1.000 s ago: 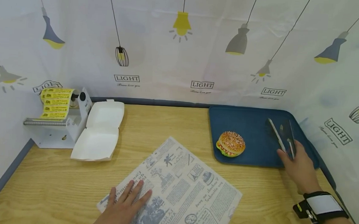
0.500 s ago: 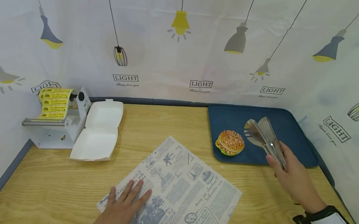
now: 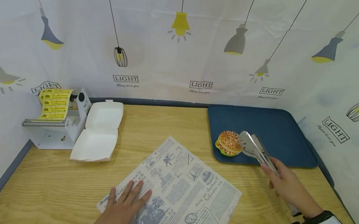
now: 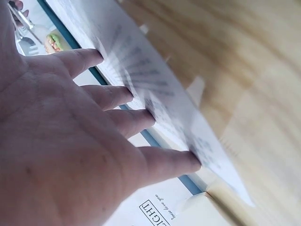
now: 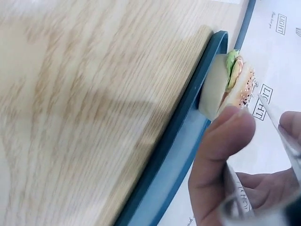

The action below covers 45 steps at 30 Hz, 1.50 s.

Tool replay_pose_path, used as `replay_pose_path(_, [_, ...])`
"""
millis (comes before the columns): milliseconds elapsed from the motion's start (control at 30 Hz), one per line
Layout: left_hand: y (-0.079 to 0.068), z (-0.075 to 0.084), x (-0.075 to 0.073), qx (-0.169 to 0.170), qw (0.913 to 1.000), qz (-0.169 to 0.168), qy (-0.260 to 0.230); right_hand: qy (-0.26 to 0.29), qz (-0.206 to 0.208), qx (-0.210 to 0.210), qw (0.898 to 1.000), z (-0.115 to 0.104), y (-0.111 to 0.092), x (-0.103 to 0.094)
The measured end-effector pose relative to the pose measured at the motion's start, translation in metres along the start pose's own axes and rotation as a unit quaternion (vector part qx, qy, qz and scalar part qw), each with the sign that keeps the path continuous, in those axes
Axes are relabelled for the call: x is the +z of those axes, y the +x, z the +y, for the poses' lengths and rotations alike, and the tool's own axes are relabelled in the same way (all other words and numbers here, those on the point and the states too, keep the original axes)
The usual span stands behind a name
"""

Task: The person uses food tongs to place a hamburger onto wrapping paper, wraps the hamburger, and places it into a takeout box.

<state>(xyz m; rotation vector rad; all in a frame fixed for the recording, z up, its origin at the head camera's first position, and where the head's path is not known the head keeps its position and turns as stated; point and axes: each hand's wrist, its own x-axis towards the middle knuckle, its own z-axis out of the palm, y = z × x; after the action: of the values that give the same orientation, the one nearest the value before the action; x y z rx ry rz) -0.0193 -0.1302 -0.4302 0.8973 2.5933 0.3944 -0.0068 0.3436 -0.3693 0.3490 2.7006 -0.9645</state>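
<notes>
My right hand point(image 3: 287, 183) grips a pair of metal serving tongs point(image 3: 260, 150), one arm ending in fork tines and the other in a flat blade. Those tines overlap the right side of a sesame-bun hamburger point(image 3: 228, 143) in the head view. The hamburger, with lettuce at its base, lies on the left part of a dark blue tray point(image 3: 257, 118). In the right wrist view, thumb and fingers point(image 5: 214, 146) wrap the tongs beside the hamburger point(image 5: 242, 84). My left hand point(image 3: 122, 206) rests with spread fingers on a newspaper-print paper sheet point(image 3: 179, 179).
Left of the sheet, an opened white takeaway box point(image 3: 98, 135) lies on the wooden table point(image 3: 44, 186). Beside it stands a white dispenser point(image 3: 55, 133) with a roll of yellow printed labels point(image 3: 56, 101). A white curtain point(image 3: 158, 41) printed with lamps closes off the back and sides.
My right hand has lifted the tongs from the tray's right side and carried them left to the hamburger, turning them toward it. The left hand and the paper stay in place.
</notes>
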Motion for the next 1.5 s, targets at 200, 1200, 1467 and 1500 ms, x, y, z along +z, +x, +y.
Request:
replay_pose_path(200, [-0.001, -0.001, 0.0, 0.004, 1.0, 0.006, 0.001, 0.049, -0.042, 0.036, 0.997, -0.003, 0.002, 0.006])
replay_pose_path(1200, [-0.004, 0.0, 0.001, -0.016, 0.9999, -0.002, -0.004, 0.011, -0.017, 0.002, 1.0, -0.009, 0.01, 0.018])
replay_pose_path(1467, [-0.002, 0.002, -0.002, -0.012, 0.9996, -0.019, -0.016, 0.034, -0.017, -0.018, 0.999, -0.013, 0.0, 0.009])
replay_pose_path(1500, [-0.002, 0.003, -0.003, -0.013, 0.9995, -0.023, -0.02, 0.037, -0.019, -0.025, 0.999, -0.016, -0.002, 0.008])
